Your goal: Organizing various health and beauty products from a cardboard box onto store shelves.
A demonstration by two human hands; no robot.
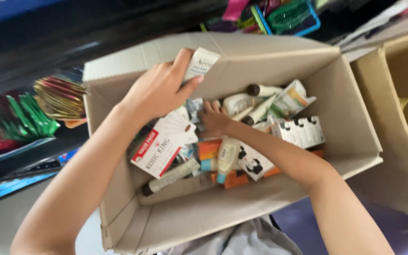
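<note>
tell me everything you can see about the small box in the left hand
The small box is a slim white carton, cardboard by the look of it, with dark print on its face. The left hand pinches it between thumb and fingers, which cover its lower end. It is tilted, upper end pointing up and right, held above the packed goods in front of the far wall of the big cardboard box. It looks closed and undamaged.

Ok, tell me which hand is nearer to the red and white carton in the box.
Left. The left hand, gripping a small white packet, hovers just above the red and white carton. The right hand reaches into the cardboard box beside the carton's far end, slightly farther away.
</note>
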